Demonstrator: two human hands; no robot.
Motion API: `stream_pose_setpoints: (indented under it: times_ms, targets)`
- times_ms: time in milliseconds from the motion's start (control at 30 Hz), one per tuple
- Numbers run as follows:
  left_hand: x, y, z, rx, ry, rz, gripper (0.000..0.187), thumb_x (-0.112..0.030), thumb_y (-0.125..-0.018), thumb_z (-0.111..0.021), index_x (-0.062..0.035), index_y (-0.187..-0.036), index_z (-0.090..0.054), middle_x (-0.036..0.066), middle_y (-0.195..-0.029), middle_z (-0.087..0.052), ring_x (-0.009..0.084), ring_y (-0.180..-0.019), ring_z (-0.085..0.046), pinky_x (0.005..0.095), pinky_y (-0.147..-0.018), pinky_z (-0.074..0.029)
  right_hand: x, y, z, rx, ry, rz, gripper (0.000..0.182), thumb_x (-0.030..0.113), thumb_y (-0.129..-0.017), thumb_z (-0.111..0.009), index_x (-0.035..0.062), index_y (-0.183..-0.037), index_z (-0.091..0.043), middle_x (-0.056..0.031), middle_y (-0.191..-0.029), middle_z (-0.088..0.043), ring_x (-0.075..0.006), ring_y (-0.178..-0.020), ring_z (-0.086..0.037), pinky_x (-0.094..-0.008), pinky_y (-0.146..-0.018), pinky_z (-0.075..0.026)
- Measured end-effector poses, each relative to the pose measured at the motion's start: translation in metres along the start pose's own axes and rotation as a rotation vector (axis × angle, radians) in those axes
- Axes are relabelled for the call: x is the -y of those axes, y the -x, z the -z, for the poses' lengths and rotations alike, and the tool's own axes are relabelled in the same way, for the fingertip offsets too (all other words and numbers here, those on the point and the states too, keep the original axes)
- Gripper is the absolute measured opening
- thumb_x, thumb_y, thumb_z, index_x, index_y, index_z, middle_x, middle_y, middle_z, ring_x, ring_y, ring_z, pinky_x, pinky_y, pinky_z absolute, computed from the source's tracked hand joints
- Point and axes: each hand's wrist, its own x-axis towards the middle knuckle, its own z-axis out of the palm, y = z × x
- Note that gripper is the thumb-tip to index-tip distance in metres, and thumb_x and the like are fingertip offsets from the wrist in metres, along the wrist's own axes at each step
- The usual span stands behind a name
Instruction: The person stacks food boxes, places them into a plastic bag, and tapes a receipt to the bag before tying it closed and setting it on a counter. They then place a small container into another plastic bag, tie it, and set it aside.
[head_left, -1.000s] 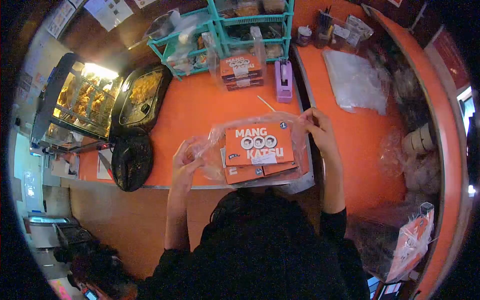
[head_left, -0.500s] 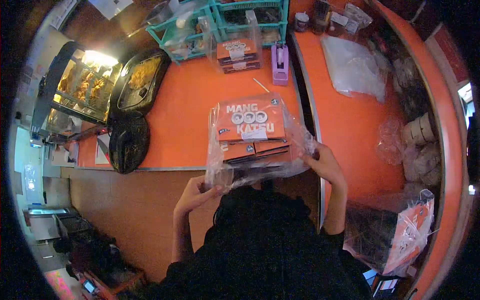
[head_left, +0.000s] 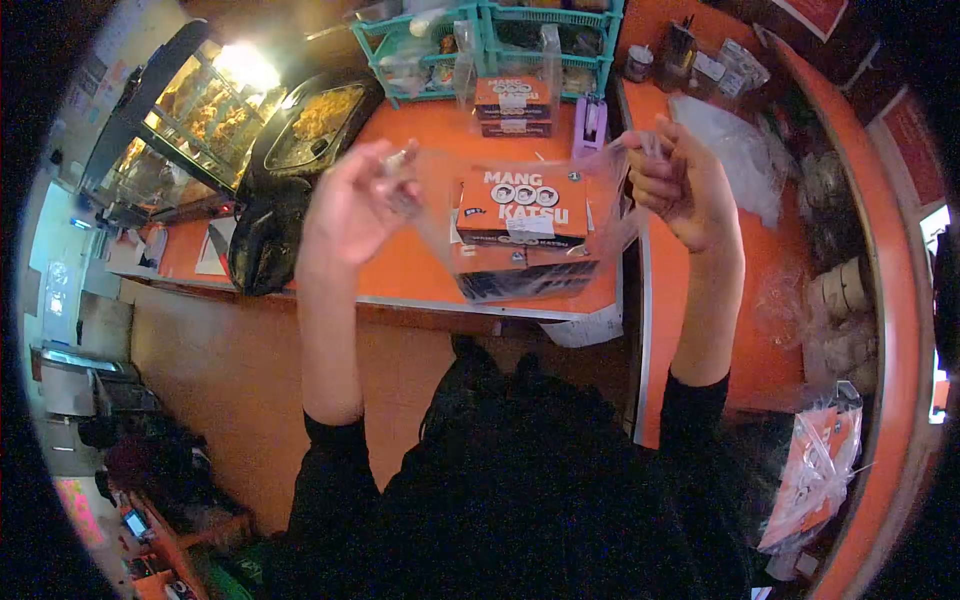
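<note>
Orange and black food boxes (head_left: 525,205), stacked, sit inside a clear plastic bag (head_left: 610,240) near the counter's front edge. My left hand (head_left: 365,205), slightly blurred, is raised left of the boxes with fingers pinched on the bag's stretched plastic. My right hand (head_left: 680,190) is raised to their right, its fingers curled round the bag's other side. The plastic spans between both hands in front of the boxes.
Behind are more bagged boxes (head_left: 512,97), a purple tape dispenser (head_left: 590,125) and green baskets (head_left: 430,60). A food tray (head_left: 315,125) and lit display case (head_left: 190,120) stand left. Plastic bags (head_left: 730,150) and another bagged box (head_left: 815,470) lie right.
Both hands have risen from the bag's near lower corners to above the counter, pulling its plastic upward. The view has shifted, and the boxes now appear slightly further right.
</note>
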Motion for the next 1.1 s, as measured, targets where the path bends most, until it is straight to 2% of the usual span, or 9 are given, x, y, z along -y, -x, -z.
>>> stream_pose_setpoints:
  times_ms: [100,167,300,500,667,867,967,1033,1100]
  targets:
    - [-0.046,-0.017,0.036,0.104,0.099,-0.095,0.027,-0.023,-0.090,-0.055,0.0017,-0.101,-0.054,-0.002,-0.060,-0.048,0.0189,-0.068,-0.053,0.0358,-0.079,-0.045,0.016,-0.020,-0.009,0.000,0.250,0.069,0.032,0.026,-0.093,-0.051,-0.0031,-0.093,-0.063,0.0058,-0.056,-0.032,-0.0049,-0.047,-0.029,-0.0221,-0.043,-0.022]
    - [-0.057,-0.034,0.035,-0.212,0.003,-0.389,0.025,-0.028,-0.093,-0.052,-0.0037,-0.097,-0.053,0.000,-0.064,-0.048,0.0167,-0.068,-0.052,0.0354,-0.086,-0.045,0.017,-0.028,-0.023,0.000,0.323,0.145,0.032,0.026,-0.092,-0.052,-0.0034,-0.093,-0.064,0.0056,-0.056,-0.034,-0.0038,-0.047,-0.030,-0.0218,-0.043,-0.021]
    - [-0.062,-0.036,0.044,0.073,-0.074,-0.449,0.024,-0.030,-0.093,-0.049,-0.0066,-0.085,-0.052,0.000,-0.067,-0.043,0.0154,-0.064,-0.046,0.0312,-0.071,-0.040,-0.012,-0.044,-0.047,-0.253,0.375,0.318,0.026,0.019,-0.092,-0.054,-0.0046,-0.085,-0.061,0.0070,-0.057,-0.037,-0.0007,-0.048,-0.030,-0.0195,-0.042,-0.020]
    - [-0.102,-0.006,0.063,-0.087,-0.153,-0.567,0.025,-0.031,-0.093,-0.047,-0.0074,-0.087,-0.052,0.005,-0.080,-0.053,0.0181,-0.074,-0.051,0.0338,-0.075,-0.044,-0.040,-0.075,-0.088,-0.144,0.463,0.483,0.025,0.018,-0.094,-0.053,0.0004,-0.078,-0.061,0.0046,-0.058,-0.042,-0.0033,-0.048,-0.034,-0.0204,-0.043,-0.024]
    - [-0.111,0.055,0.075,-0.161,-0.165,-0.247,0.036,-0.028,-0.093,-0.045,0.0042,-0.106,-0.055,0.015,-0.104,-0.063,0.0235,-0.092,-0.060,0.0373,-0.082,-0.047,-0.076,-0.073,-0.116,-0.163,0.539,0.329,0.031,0.025,-0.094,-0.055,-0.0007,-0.079,-0.065,0.0027,-0.059,-0.048,-0.0042,-0.048,-0.044,-0.0195,-0.041,-0.025]
    - [-0.126,0.078,0.111,0.065,-0.525,-0.149,0.046,-0.027,-0.095,-0.041,0.0113,-0.117,-0.053,0.019,-0.095,-0.065,0.0285,-0.092,-0.063,0.0398,-0.088,-0.046,-0.085,-0.034,-0.114,-0.184,0.538,0.242,0.035,0.025,-0.096,-0.048,-0.0065,-0.091,-0.063,-0.0054,-0.065,-0.056,-0.0110,-0.049,-0.053,-0.0228,-0.041,-0.039]
    - [-0.132,0.085,0.134,0.015,-0.908,-0.267,0.042,-0.026,-0.095,-0.040,0.0067,-0.110,-0.061,0.015,-0.100,-0.065,0.0227,-0.094,-0.062,0.0361,-0.090,-0.045,-0.088,-0.021,-0.094,-0.105,0.650,0.189,0.037,0.027,-0.096,-0.048,-0.0070,-0.094,-0.062,-0.0081,-0.071,-0.059,-0.0148,-0.057,-0.057,-0.0254,-0.049,-0.046]
    - [-0.146,0.091,0.150,-0.296,-0.974,-0.193,0.036,-0.024,-0.096,-0.041,0.0020,-0.105,-0.065,0.013,-0.100,-0.066,0.0196,-0.093,-0.062,0.0340,-0.087,-0.047,-0.104,-0.021,-0.063,-0.404,0.440,0.329,0.039,0.030,-0.095,-0.050,-0.0070,-0.100,-0.061,-0.0083,-0.078,-0.062,-0.0176,-0.072,-0.061,-0.0313,-0.065,-0.051]
    - [-0.124,0.075,0.235,-0.235,-1.178,-0.110,0.036,-0.021,-0.089,-0.057,-0.0018,-0.120,-0.056,0.014,-0.106,-0.063,0.0190,-0.090,-0.062,0.0324,-0.077,-0.051,-0.146,-0.017,0.012,-0.429,0.614,0.301,0.045,0.036,-0.094,-0.050,-0.0047,-0.108,-0.061,-0.0138,-0.096,-0.062,-0.0205,-0.098,-0.059,-0.0344,-0.087,-0.048]
